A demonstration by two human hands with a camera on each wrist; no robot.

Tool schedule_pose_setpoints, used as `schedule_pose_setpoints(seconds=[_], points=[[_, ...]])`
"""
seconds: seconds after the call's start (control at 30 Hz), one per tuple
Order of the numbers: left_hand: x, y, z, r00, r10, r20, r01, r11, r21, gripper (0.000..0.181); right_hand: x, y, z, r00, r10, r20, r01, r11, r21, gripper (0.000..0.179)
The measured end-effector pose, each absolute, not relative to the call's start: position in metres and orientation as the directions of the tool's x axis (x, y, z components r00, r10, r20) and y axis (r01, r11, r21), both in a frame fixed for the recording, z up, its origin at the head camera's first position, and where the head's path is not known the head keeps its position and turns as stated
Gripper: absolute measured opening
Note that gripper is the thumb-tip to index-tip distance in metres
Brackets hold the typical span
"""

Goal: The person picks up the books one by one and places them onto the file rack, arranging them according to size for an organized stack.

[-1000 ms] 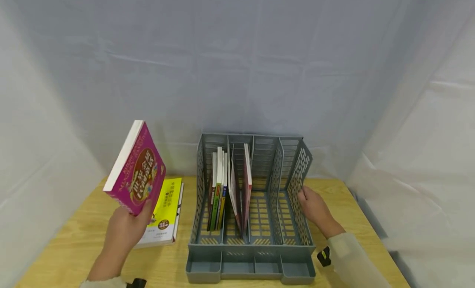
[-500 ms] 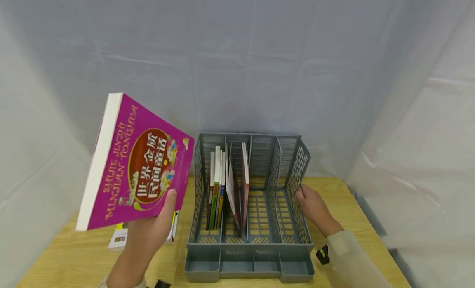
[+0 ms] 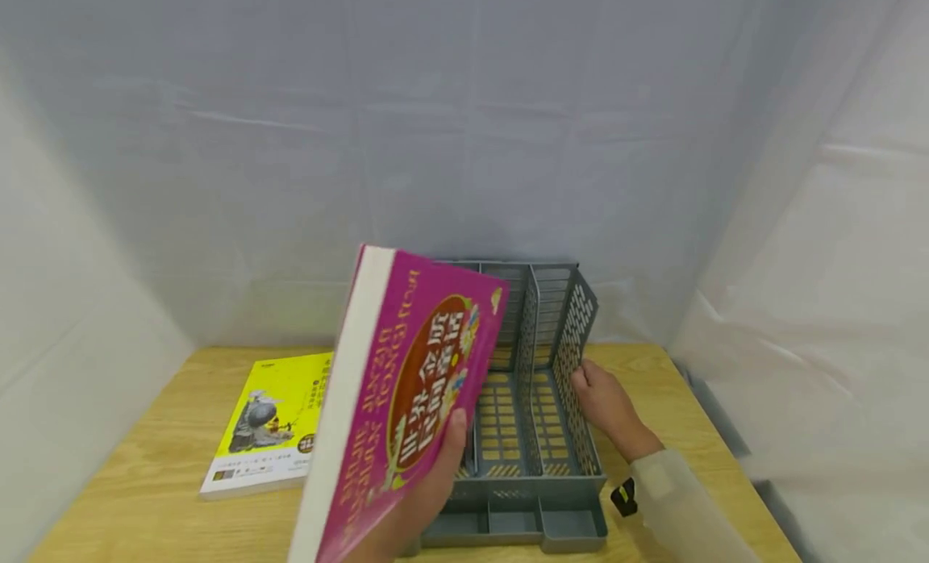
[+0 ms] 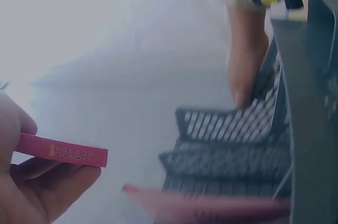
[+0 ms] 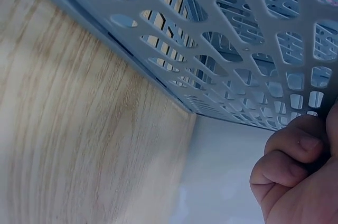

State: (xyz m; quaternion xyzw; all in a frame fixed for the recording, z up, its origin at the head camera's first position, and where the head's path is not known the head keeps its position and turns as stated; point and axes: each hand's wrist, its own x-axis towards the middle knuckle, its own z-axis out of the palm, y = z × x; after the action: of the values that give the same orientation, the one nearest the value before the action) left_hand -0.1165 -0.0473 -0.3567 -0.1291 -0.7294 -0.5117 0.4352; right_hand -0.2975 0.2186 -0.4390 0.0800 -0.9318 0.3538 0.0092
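Observation:
My left hand [image 3: 428,494] holds a thick magenta book [image 3: 410,389], thumb on its front cover and fingers behind. The book tilts over the left part of a grey plastic book rack [image 3: 530,489] and hides the slots there. From the left wrist, its pink spine [image 4: 63,150] shows between thumb and fingers. A pink book [image 4: 206,205] stands in the rack below. With curled fingers, my right hand [image 3: 608,406] grips the front edge of the rack's perforated right side panel. In the right wrist view, those bent fingers [image 5: 288,174] sit against the panel.
A yellow and white book [image 3: 279,418] lies flat on the wooden table [image 3: 160,434], left of the rack. Small trays [image 3: 573,524] line the rack's front. Pale sheeting [image 3: 406,143] hangs behind and on both sides.
The magenta book has gone up and then rightward in my left hand, from over the yellow book to across the rack's left part. My right hand keeps its grip on the side panel.

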Motion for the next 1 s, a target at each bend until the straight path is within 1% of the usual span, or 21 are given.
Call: schedule_pose_setpoints(seconds=[0.07, 0.13, 0.2, 0.23, 0.27, 0.37, 0.5, 0.63, 0.73, 0.9, 1.0], points=[[-0.116, -0.038, -0.356, -0.693, -0.175, 0.699, 0.613, 0.367, 0.700, 0.081, -0.297, 0.218, -0.439, -0.987, -0.135, 0.083, -0.156, 0.733, -0.663, 0.031], [-0.119, -0.031, -0.357, -0.791, -0.093, 0.605, 0.554, 0.311, 0.772, 0.081, -0.295, 0.215, -0.440, -0.987, -0.131, 0.088, -0.156, 0.724, -0.672, 0.032], [-0.125, -0.027, -0.361, -0.854, -0.028, 0.519, 0.494, 0.270, 0.827, 0.081, -0.294, 0.213, -0.440, -0.987, -0.137, 0.084, -0.157, 0.714, -0.682, 0.032], [-0.129, -0.025, -0.364, -0.877, -0.002, 0.481, 0.465, 0.252, 0.849, 0.079, -0.293, 0.211, -0.441, -0.987, -0.139, 0.081, -0.157, 0.710, -0.687, 0.032], [-0.133, -0.024, -0.368, -0.876, 0.014, 0.482, 0.468, 0.262, 0.844, 0.079, -0.293, 0.209, -0.441, -0.987, -0.142, 0.078, -0.156, 0.709, -0.688, 0.032], [-0.145, -0.022, -0.380, -0.892, 0.009, 0.453, 0.434, 0.306, 0.848, 0.075, -0.290, 0.203, -0.442, -0.987, -0.143, 0.076, -0.156, 0.708, -0.689, 0.032], [-0.161, -0.018, -0.394, -0.926, -0.005, 0.377, 0.346, 0.381, 0.857, 0.062, -0.288, 0.198, -0.442, -0.988, -0.122, 0.092, -0.151, 0.707, -0.691, 0.032], [-0.179, -0.013, -0.406, -0.947, -0.023, 0.320, 0.270, 0.481, 0.834, 0.053, -0.288, 0.199, -0.442, -0.988, -0.126, 0.094, -0.156, 0.701, -0.696, 0.033], [-0.192, -0.009, -0.412, -0.948, -0.014, 0.317, 0.260, 0.538, 0.802, 0.056, -0.290, 0.199, -0.442, -0.987, -0.130, 0.100, -0.162, 0.698, -0.697, 0.034], [-0.204, -0.006, -0.421, -0.960, 0.056, 0.276, 0.251, 0.614, 0.749, 0.078, -0.290, 0.199, -0.442, -0.989, -0.119, 0.091, -0.148, 0.685, -0.713, 0.033], [-0.207, -0.005, -0.426, -0.970, 0.076, 0.230, 0.224, 0.637, 0.737, 0.086, -0.288, 0.199, -0.443, -0.989, -0.123, 0.082, -0.144, 0.677, -0.722, 0.033]])
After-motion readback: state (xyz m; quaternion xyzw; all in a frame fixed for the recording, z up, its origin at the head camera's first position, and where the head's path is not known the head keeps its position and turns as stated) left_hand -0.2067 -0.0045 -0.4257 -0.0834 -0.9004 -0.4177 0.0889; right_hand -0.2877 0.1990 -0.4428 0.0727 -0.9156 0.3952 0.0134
